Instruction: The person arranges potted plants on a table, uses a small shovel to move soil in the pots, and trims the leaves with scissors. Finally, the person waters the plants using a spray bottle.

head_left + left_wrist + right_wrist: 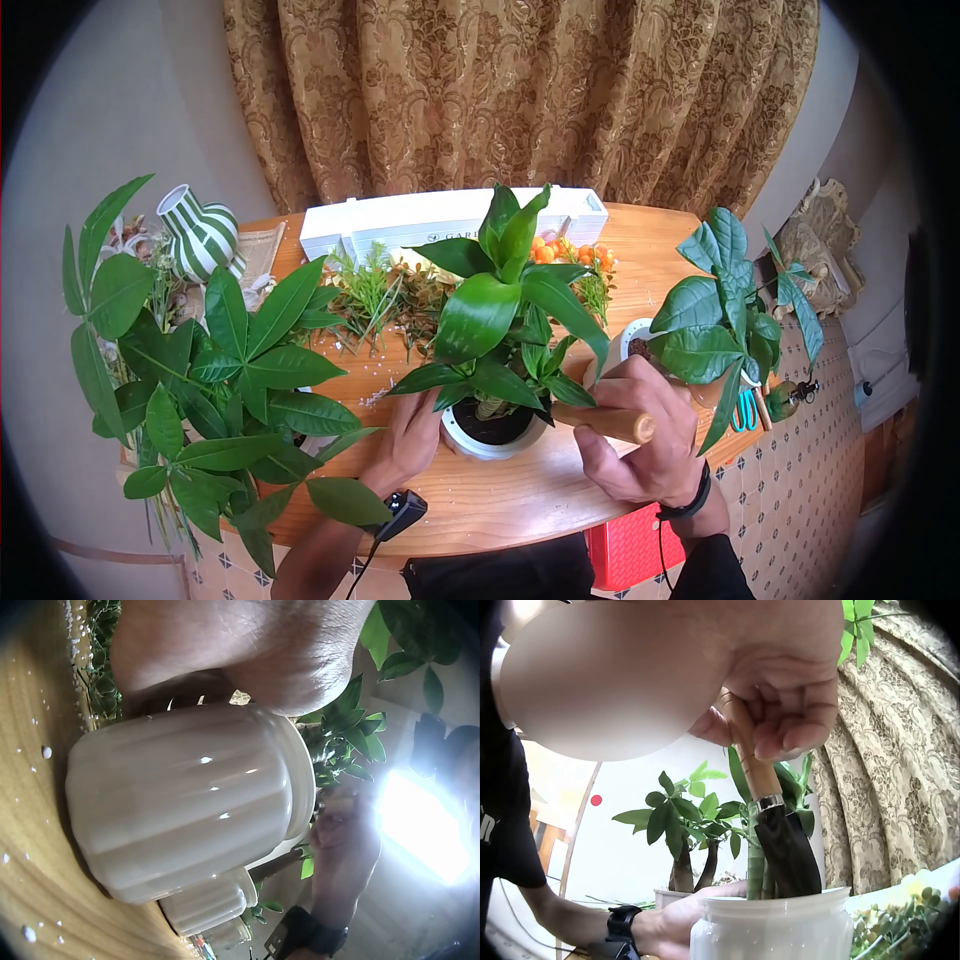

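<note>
A white ribbed pot (187, 802) stands upright on the wooden table and holds a broad-leaved green plant (480, 330) with thick, jointed stems. My left hand (408, 440) steadies this pot from its left side, with the thumb along the rim; its fingertips are hidden behind the pot. In my right hand (640, 430) is a small garden trowel (754, 765), gripped by its wooden handle. The trowel's black blade (789, 855) points down inside the rim, beside the stems. Dark soil (495, 425) shows in the pot.
A large leafy plant (230, 370) crowds the left side, near a green-striped vase (200, 235). Another potted plant (710, 330) is at the right, with teal-handled scissors (745, 410) beyond. A long white box (450, 220), cut greenery (365, 290) and orange berries (560, 250) lie behind.
</note>
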The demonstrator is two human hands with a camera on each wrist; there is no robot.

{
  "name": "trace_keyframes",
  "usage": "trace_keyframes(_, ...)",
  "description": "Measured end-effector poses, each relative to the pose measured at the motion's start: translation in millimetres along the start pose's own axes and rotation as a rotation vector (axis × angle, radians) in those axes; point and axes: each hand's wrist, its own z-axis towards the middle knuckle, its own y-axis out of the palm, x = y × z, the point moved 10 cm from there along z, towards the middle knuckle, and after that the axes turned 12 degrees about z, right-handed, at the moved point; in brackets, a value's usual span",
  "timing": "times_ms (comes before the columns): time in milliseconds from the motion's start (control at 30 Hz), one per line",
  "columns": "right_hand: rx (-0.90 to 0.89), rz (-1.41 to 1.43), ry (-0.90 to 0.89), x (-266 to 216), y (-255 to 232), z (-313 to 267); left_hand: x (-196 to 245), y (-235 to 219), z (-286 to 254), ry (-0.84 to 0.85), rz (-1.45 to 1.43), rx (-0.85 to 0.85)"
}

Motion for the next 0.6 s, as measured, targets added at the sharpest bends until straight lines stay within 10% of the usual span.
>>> trace_keyframes(600,0.043,-0.003,0.017,0.6,-0.1,0.8,5.9,1.5,1.7,-0.031,-0.043,-0.037)
